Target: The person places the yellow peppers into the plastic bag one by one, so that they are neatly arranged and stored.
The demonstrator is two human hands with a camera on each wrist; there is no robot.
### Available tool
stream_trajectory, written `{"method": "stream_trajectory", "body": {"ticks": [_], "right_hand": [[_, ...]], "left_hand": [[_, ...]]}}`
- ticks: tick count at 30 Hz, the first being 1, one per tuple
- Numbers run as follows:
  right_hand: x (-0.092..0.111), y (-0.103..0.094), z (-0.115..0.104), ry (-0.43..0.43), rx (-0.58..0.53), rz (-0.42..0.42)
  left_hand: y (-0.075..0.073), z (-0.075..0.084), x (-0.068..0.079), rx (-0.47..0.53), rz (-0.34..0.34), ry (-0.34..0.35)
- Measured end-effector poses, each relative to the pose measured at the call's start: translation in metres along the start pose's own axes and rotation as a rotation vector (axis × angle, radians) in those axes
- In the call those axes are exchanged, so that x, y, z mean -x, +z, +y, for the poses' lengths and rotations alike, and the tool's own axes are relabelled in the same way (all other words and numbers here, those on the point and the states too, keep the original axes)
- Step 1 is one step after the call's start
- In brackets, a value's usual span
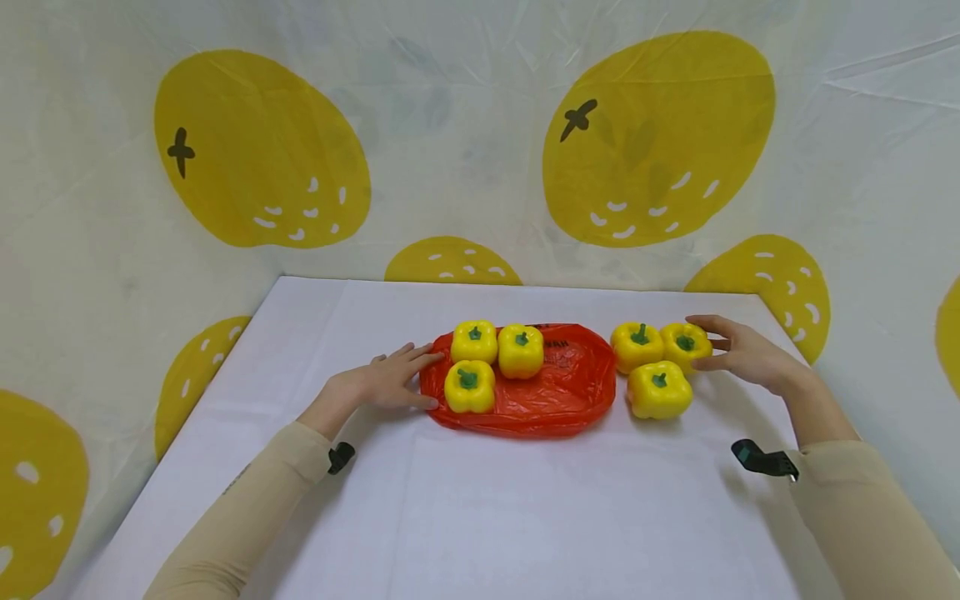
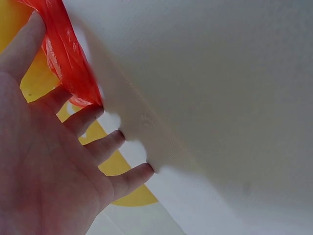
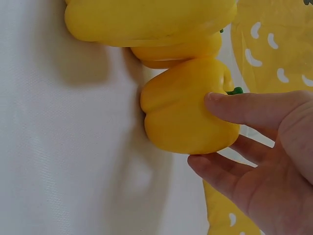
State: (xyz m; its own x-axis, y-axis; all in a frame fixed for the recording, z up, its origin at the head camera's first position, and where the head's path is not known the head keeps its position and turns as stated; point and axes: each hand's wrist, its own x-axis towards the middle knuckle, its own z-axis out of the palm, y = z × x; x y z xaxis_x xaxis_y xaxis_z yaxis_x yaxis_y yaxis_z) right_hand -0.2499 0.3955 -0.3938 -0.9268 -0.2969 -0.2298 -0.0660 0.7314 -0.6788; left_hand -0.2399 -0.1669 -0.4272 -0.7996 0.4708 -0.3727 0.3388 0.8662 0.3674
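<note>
A red plastic bag [image 1: 558,396] lies flat on the table, with three yellow bell peppers on its left part: one at the back left [image 1: 474,342], one beside it [image 1: 521,352] and one in front [image 1: 469,387]. My left hand [image 1: 390,380] rests at the bag's left edge, fingers spread, touching the red plastic [image 2: 73,63]. To the right of the bag stand three more yellow bell peppers. My right hand [image 1: 750,357] holds the rightmost yellow bell pepper [image 3: 183,110] between thumb and fingers. Close to it are another at the back [image 1: 636,348] and one in front [image 1: 658,392].
A white cloth covers the table [image 1: 480,517]. Behind and at the sides hangs a pale curtain [image 1: 457,108] printed with large yellow fruit. Each wrist carries a dark strapped device, seen at the left wrist [image 1: 341,457] and the right wrist [image 1: 763,460].
</note>
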Motion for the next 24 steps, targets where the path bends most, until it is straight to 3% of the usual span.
{"method": "stream_trajectory", "body": {"ticks": [8,24], "right_hand": [[0.0013,0.0001,0.0022,-0.006,0.021,0.021],[0.0079,-0.0030,0.0069,0.058,0.102,0.077]], "left_hand": [[-0.0007,0.0008,0.0006,0.005,-0.002,-0.005],[-0.0007,0.0007,0.0002,-0.002,-0.001,-0.006]]}}
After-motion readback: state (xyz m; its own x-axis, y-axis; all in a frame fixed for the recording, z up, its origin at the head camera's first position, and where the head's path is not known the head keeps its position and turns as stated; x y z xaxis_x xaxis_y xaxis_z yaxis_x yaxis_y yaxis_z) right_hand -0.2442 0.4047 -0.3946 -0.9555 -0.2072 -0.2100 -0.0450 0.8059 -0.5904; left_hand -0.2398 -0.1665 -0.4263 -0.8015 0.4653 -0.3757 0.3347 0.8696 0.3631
